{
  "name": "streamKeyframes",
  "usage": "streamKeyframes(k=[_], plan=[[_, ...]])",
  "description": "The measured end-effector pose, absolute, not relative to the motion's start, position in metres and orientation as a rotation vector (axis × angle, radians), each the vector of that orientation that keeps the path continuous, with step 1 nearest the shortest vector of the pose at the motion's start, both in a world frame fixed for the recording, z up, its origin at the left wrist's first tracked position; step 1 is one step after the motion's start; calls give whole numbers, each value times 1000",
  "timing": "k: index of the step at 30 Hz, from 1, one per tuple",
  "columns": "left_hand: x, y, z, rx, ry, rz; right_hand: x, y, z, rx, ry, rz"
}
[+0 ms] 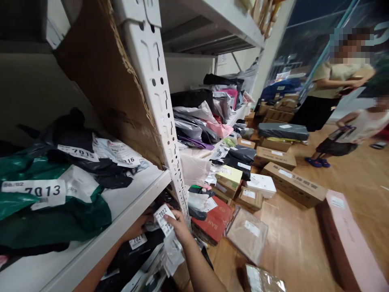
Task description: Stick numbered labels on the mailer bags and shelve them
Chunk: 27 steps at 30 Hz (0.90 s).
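My right hand (180,227) is closed on a strip of white printed labels (163,214), thumb on top; the upper label reads 7022. Crumpled clear-white wrapping (172,253) hangs just below that hand. My left hand (142,223) reaches among dark parcels under the shelf edge, its fingers mostly hidden by shadow and the labels. Near it, a black parcel bag (126,255) carries a label marked 7021 (138,241). On the shelf above lie a green parcel bag (88,211) labelled 7013, a black bag (112,172) labelled 7015 and a white one (114,151).
A white perforated post (168,109) and the shelf's front edge (112,231) stand close to my arms. A cardboard sheet (112,89) leans by the post. Boxes, including a red box (212,221) and a long pink box (349,239), cover floor. Two people stand at the right.
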<state>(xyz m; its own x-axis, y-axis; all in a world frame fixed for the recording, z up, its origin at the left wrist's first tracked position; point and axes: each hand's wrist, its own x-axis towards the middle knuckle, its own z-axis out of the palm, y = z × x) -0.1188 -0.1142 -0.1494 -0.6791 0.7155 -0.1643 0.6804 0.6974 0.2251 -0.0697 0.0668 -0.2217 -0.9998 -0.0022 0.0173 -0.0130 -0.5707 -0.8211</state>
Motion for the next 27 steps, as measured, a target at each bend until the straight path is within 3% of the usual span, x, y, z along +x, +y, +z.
streamKeyframes(k=[10, 17, 27], plan=[[-90, -117, -145, 1323, 2644, 94, -84, 77, -248, -344, -1253, 2892], [-97, -102, -161, 1180, 2879, 346, -75, 75, -241, -114, -1384, 3021], [-113, -152, -182, 1039, 3169, 571, -87, 64, -251, -411, -866, 3056]])
